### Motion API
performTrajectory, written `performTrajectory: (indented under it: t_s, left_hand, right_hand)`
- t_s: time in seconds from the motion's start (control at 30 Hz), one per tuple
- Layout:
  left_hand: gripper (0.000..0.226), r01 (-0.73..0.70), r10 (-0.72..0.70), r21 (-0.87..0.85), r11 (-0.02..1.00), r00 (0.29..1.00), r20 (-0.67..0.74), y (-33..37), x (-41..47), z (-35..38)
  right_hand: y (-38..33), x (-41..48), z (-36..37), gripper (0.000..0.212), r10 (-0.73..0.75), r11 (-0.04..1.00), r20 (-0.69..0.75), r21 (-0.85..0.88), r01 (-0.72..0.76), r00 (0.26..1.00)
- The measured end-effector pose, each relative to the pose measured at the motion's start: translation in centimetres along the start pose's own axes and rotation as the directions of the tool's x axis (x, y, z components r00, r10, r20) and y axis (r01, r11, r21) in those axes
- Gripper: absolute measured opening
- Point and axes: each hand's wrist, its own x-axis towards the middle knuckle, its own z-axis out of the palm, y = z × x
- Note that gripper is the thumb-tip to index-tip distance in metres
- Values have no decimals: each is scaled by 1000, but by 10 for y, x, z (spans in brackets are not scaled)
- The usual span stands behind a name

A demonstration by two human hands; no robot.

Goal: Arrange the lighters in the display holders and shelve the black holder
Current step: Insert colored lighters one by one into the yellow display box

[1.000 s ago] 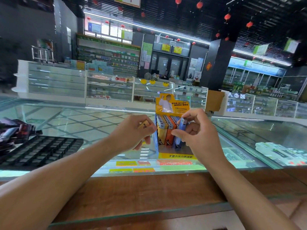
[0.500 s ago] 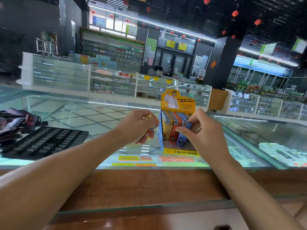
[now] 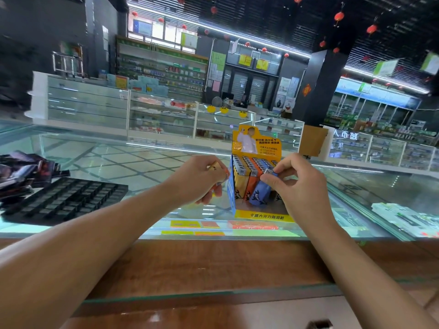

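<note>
Head view | right hand [image 3: 300,188] pinches blue lighter [image 3: 260,194] at yellow display holder [image 3: 257,213] | left hand [image 3: 198,180] grips lighters [image 3: 215,167] | black holder [image 3: 64,198] far left on bench [image 3: 190,264]

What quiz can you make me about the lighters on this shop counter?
1. True or false: the black holder lies on the glass counter, left of the display box.
2. The person's right grip pinches a lighter at the display box. What colour is it? A) green B) blue C) white
3. Fill the gap: the left grip holds spare ____.

Key
1. True.
2. B, blue.
3. lighters; a yellow one and an orange one show.
</note>
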Motion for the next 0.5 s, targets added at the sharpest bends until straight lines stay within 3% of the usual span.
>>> performTrajectory:
  t_s: [0.23, 0.5]
  left_hand:
    - [12, 30, -32, -52, 998, 999, -21, 1, 3, 0]
    - [16, 24, -25, -40, 999, 1000, -15, 4, -1, -3]
  right_hand:
    - [6, 2, -4, 15, -33, 999, 49, 13, 32, 998]
    - [14, 4, -11, 14, 22, 998, 143, 52, -30, 989]
